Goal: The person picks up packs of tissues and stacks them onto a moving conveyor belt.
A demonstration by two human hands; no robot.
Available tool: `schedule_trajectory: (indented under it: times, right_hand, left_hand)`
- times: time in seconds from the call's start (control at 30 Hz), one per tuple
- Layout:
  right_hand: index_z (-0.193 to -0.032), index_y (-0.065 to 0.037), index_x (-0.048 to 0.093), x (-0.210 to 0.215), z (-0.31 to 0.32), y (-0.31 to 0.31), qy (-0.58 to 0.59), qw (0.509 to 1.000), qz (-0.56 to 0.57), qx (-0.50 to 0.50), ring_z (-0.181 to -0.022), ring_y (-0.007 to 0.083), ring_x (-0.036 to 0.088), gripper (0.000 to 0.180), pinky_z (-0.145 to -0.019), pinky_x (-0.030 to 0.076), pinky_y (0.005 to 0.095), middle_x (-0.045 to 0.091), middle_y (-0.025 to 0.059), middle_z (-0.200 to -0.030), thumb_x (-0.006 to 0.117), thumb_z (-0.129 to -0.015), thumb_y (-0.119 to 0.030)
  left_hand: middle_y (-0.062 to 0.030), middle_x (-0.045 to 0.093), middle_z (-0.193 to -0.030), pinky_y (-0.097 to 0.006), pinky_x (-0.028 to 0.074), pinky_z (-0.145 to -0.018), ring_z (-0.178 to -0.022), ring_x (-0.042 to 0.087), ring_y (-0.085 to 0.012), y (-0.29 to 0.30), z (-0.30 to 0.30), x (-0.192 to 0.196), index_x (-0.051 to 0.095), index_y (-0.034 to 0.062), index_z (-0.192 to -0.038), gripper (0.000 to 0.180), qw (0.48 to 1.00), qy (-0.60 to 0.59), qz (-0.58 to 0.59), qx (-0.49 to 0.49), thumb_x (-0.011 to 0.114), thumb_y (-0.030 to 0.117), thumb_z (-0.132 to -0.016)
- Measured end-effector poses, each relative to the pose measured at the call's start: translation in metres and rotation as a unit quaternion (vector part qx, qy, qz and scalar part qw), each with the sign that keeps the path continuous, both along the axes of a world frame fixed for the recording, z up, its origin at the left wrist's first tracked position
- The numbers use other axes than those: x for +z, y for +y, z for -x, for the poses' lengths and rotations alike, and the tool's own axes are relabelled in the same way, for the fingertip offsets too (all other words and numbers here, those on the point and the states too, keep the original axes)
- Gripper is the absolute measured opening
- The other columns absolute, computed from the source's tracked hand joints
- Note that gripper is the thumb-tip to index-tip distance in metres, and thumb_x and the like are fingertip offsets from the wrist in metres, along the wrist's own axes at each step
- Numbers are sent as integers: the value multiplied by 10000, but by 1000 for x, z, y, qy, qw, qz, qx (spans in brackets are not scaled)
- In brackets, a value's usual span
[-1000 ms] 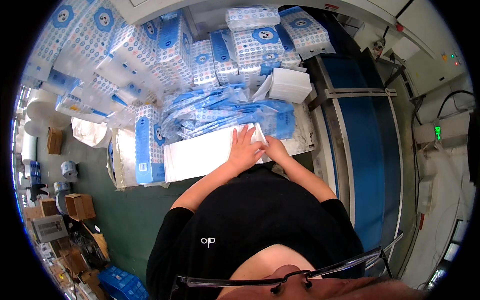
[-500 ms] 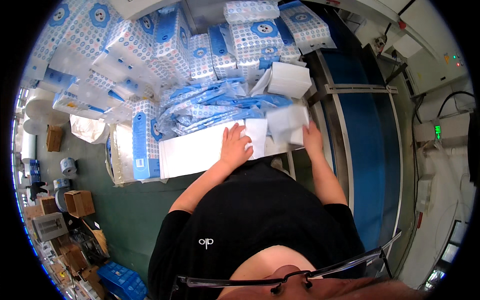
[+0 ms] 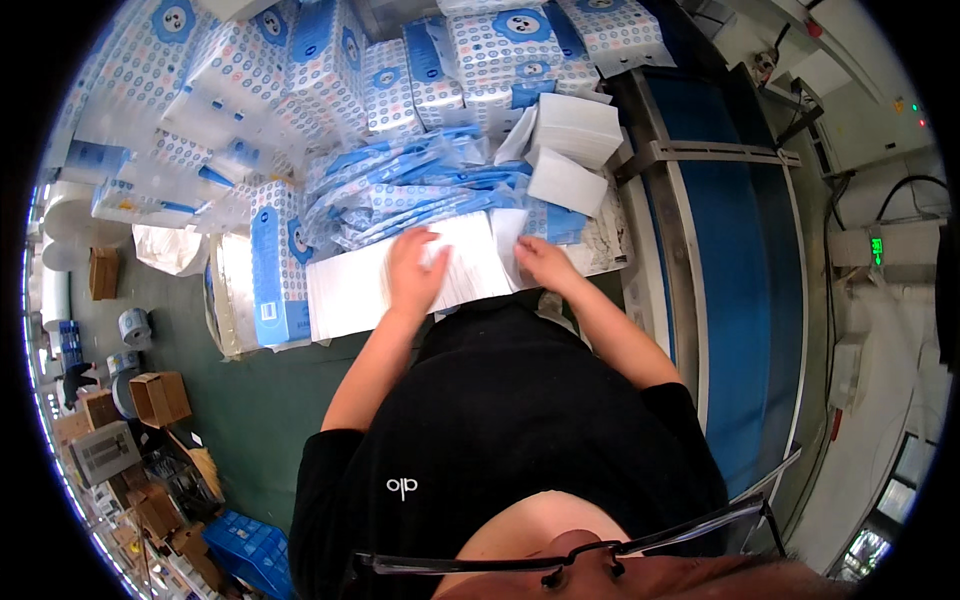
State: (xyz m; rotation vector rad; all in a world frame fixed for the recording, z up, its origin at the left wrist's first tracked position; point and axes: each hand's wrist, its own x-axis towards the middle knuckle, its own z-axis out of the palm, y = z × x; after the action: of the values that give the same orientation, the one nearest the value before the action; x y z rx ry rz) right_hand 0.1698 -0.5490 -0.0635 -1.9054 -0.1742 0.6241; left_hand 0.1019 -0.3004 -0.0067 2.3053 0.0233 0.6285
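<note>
A long row of folded white sheets (image 3: 350, 295) stands packed on edge along the front of the table. My left hand (image 3: 415, 275) is over its middle, slightly blurred, with thumb and fingers apart. At the row's right end, my right hand (image 3: 548, 265) pinches the edge of a loose white sheet (image 3: 506, 232) that leans from the row. Behind the row is a heap of clear, blue-printed plastic bags (image 3: 410, 185). Right of the heap, a small block of white sheets (image 3: 567, 182) leans against a larger white stack (image 3: 578, 130).
Filled blue-and-white printed packs (image 3: 505, 45) are piled along the back and left. One upright pack (image 3: 278, 265) borders the row's left end. A blue conveyor belt (image 3: 745, 290) with metal rails runs along my right. Cardboard boxes (image 3: 160, 398) and a blue crate (image 3: 248, 550) stand on the floor.
The small white block has left my right hand and rests against the larger stack. My right hand has moved left to the row's end; my left hand has shifted left along the row.
</note>
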Motion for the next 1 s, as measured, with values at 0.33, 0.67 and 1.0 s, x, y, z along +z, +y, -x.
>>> schedule_trajectory:
  times: [0.33, 0.67, 1.0]
  right_hand:
    - [-1267, 79, 468, 40, 12, 26, -100, 958, 266, 28, -1049, 398, 601, 799, -897, 478, 435, 595, 283, -1169, 595, -827, -575]
    - [-1254, 44, 527, 33, 0, 39, -8, 975, 204, 87, -1034, 344, 629, 719, -892, 488, 384, 622, 232, -1168, 665, -808, -502]
    - [-1298, -32, 534, 28, -19, 41, 29, 970, 207, 122, -1013, 314, 642, 782, -876, 496, 364, 657, 193, -1124, 660, -768, -593]
  left_hand:
    - [-233, 587, -1140, -413, 436, -922, -1071, 551, -383, 126, 142, 15, 551, -61, -1175, 465, 925, 176, -11, 336, 674, 262, -864]
    - [-229, 642, -1024, -410, 493, -815, -946, 632, -329, 139, 125, -19, 407, -87, -1337, 860, 859, 272, 121, 417, 631, 570, -830]
    - [-151, 676, -1040, -327, 521, -752, -895, 667, -224, 197, 147, -64, 569, -84, -1205, 674, 792, 378, 420, 232, 645, 489, -859]
